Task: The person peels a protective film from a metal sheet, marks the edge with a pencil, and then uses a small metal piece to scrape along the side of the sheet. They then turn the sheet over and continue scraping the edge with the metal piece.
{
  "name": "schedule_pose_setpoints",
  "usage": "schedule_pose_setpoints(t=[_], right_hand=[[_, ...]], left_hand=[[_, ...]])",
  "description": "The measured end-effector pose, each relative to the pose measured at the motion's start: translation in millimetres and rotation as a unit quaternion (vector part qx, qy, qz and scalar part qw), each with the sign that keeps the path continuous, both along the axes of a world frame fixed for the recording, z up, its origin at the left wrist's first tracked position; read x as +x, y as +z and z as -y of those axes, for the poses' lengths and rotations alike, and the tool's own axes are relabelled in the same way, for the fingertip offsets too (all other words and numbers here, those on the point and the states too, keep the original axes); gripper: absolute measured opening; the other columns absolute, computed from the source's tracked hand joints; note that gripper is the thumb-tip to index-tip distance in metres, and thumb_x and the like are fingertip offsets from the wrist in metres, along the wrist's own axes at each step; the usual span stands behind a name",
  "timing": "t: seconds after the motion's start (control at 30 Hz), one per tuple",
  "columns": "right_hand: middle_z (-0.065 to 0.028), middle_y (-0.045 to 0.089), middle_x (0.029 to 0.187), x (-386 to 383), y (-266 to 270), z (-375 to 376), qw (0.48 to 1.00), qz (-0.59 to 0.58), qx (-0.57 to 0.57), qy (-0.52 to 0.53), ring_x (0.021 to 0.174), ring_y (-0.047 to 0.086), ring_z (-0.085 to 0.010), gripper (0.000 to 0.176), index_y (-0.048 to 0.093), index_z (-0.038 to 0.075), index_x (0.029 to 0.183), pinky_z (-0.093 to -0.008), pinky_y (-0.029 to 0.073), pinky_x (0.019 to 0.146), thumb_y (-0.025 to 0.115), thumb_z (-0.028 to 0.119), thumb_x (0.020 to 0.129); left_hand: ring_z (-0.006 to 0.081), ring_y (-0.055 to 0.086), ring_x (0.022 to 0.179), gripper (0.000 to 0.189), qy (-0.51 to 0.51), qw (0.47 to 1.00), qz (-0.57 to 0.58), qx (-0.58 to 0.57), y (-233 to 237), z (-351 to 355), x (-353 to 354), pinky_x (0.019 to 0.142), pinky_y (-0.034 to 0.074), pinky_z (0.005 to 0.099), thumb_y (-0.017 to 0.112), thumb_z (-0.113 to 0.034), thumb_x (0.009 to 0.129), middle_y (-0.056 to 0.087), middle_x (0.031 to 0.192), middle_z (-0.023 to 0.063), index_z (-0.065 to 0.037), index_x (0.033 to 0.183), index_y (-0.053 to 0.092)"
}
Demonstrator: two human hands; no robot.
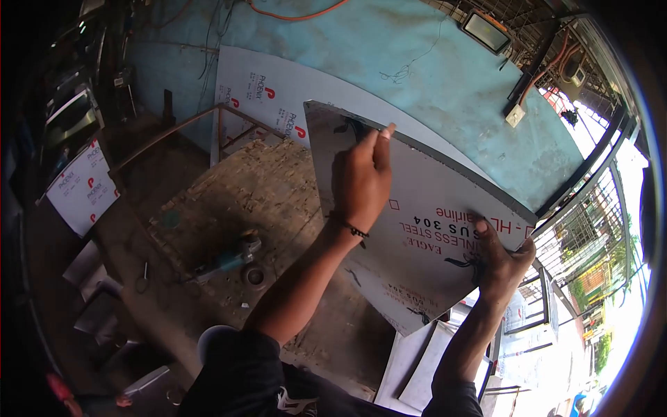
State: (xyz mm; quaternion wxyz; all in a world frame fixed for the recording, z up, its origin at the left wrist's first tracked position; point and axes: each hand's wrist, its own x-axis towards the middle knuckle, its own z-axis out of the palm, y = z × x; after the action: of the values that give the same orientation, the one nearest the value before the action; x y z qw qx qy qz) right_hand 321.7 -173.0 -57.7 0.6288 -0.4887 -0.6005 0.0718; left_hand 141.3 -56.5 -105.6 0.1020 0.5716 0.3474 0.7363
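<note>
A bent stainless steel panel [417, 201], its face printed with upside-down lettering, is held up tilted above the worktable. My left hand [365, 174], with a dark bead bracelet at the wrist, is closed at the panel's upper edge, its fingertips pinching the rim. Lower down on the right, my right hand [506, 267] grips the panel's side, thumb on the printed face and the other fingers mostly hidden behind. The panel's lower part folds away at an angle and shows more printing.
On the worn wooden worktable [201, 187] lies an angle grinder [233, 258] beside a small round part [253, 276]. A printed sheet [260, 90] leans on the blue wall [431, 55]. White metal pieces [424, 361] stand below right. Another printed sheet [83, 187] is at left.
</note>
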Motion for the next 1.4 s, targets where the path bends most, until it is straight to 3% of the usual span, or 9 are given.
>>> schedule_pose_setpoints(t=[0.07,0.2,0.53,0.6,0.73,0.87,1.0,1.17,1.4], right_hand=[[-0.0089,0.072,0.081,-1,0,0,1.000,-0.007,0.006,-0.004,0.069,0.064,-0.0120,0.026,0.071,-0.003,0.093,-0.0248,0.050,0.065,0.084,0.013,0.077],[-0.0089,0.072,0.081,2,-1,-1,1.000,-0.017,0.009,0.002,0.069,0.064,-0.0122,0.026,0.071,-0.003,0.094,-0.0248,0.050,0.065,0.083,0.012,0.077],[-0.0059,0.069,0.080,16,-10,7,1.000,0.004,0.010,-0.006,0.066,0.061,-0.0102,0.026,0.069,-0.002,0.096,-0.0222,0.046,0.062,0.081,0.014,0.079],[-0.0050,0.068,0.080,14,-10,4,1.000,0.009,0.011,-0.002,0.065,0.059,-0.0092,0.026,0.069,-0.002,0.096,-0.0217,0.044,0.062,0.080,0.014,0.079],[-0.0050,0.069,0.082,15,-12,-2,0.999,-0.007,0.048,0.006,0.068,0.061,-0.0104,0.028,0.068,-0.003,0.097,-0.0226,0.046,0.065,0.081,0.014,0.078],[-0.0086,0.070,0.087,19,-11,3,0.999,-0.001,0.030,0.018,0.075,0.065,-0.0132,0.033,0.067,-0.003,0.100,-0.0258,0.050,0.072,0.084,0.011,0.076],[-0.0083,0.070,0.087,21,-11,-1,0.999,0.002,0.032,0.020,0.075,0.064,-0.0130,0.033,0.067,-0.002,0.101,-0.0255,0.050,0.071,0.084,0.011,0.077],[-0.0071,0.070,0.087,19,-10,-2,0.999,0.010,0.045,0.015,0.073,0.064,-0.0124,0.029,0.069,-0.002,0.099,-0.0241,0.049,0.069,0.083,0.013,0.078],[-0.0081,0.069,0.086,22,-12,1,1.000,-0.010,0.027,0.005,0.075,0.064,-0.0130,0.035,0.066,-0.003,0.101,-0.0250,0.050,0.071,0.084,0.013,0.076]], left_hand=[[0.0365,0.056,0.048,0.018,-0.001,0.994,0.089,-0.059,3,-8,-5,0.044,0.038,0.0406,0.054,-0.014,0.099,0.054,0.054,0.0167,-0.004,0.094,0.069],[0.0366,0.059,0.050,0.021,-0.013,0.998,-0.053,-0.021,3,31,16,0.044,0.040,0.0425,0.054,-0.014,0.099,0.053,0.052,0.0154,-0.001,0.089,0.067],[0.0392,0.062,0.064,0.026,0.127,0.987,0.102,-0.015,-35,-84,-64,0.055,0.046,0.0414,0.051,-0.020,0.100,0.063,0.071,0.0204,-0.004,0.107,0.071],[0.0171,0.035,0.051,0.028,0.096,0.990,0.088,-0.047,-31,-67,-52,0.050,0.035,0.0341,0.050,-0.020,0.102,0.047,0.058,0.0143,-0.002,0.110,0.070],[0.0163,0.039,0.048,0.024,0.106,0.993,-0.022,-0.055,-34,-41,-43,0.047,0.034,0.0347,0.052,-0.018,0.100,0.051,0.059,0.0158,-0.001,0.101,0.069],[0.0214,0.043,0.044,0.028,0.122,0.987,0.102,-0.030,-33,-73,-60,0.047,0.035,0.0354,0.052,-0.019,0.100,0.054,0.057,0.0156,0.000,0.086,0.066],[0.0407,0.061,0.062,0.025,0.100,0.993,-0.046,-0.033,-28,-27,-40,0.055,0.047,0.0428,0.051,-0.021,0.100,0.063,0.067,0.0201,-0.007,0.102,0.071],[0.0419,0.062,0.063,0.019,0.062,0.988,0.113,-0.089,-23,-53,-47,0.054,0.047,0.0467,0.054,-0.019,0.099,0.062,0.066,0.0205,-0.009,0.101,0.070],[0.0202,0.044,0.044,0.029,0.091,0.991,0.094,-0.028,-19,-49,-60,0.047,0.037,0.0330,0.048,-0.018,0.102,0.058,0.061,0.0181,-0.001,0.106,0.071]])
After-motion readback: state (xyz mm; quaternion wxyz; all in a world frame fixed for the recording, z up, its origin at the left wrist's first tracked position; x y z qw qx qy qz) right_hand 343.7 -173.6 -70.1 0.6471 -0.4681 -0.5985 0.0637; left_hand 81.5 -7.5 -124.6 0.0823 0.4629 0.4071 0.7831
